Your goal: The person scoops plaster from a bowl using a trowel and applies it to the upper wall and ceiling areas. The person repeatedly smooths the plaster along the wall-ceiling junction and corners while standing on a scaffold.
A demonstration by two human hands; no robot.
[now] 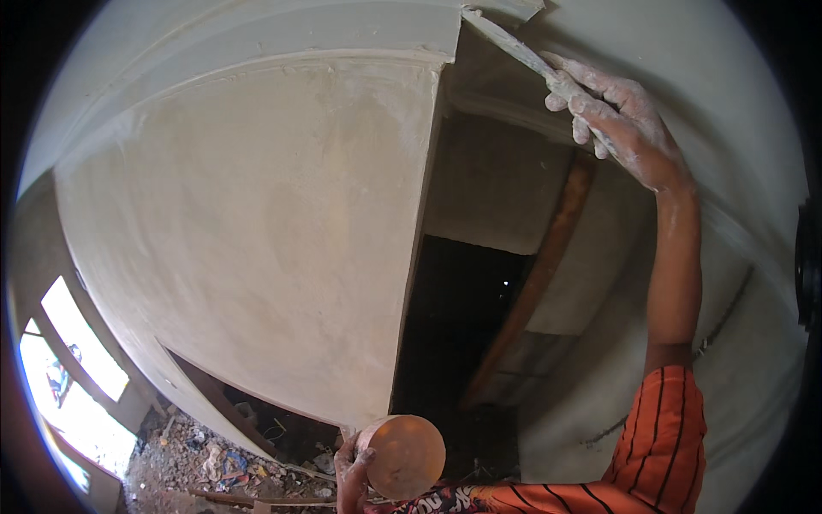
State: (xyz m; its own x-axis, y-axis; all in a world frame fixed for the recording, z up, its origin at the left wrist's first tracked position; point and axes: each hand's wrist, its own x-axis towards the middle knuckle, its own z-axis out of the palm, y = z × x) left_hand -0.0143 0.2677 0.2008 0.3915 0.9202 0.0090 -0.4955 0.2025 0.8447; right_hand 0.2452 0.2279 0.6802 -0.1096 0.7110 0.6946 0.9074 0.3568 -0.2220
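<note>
In the head view, the right hand (629,128), coated in whitish paste, is raised high with its fingers curled around the handle of a long, flat-bladed scraper (512,44). The blade slants up to the left, its tip at the broken end of a pale ceiling moulding (368,38); it seems to touch there, though the curved upper edge makes that hard to be sure of. Low in the view, the left hand (353,471) grips the left side of a round, orange-tinted tub (402,457), just below the corner of a smooth plastered wall (257,214). Right of that corner is a dark opening (454,317) with a slanting brown post (548,248); rubble (201,454) covers the floor at lower left.
</note>
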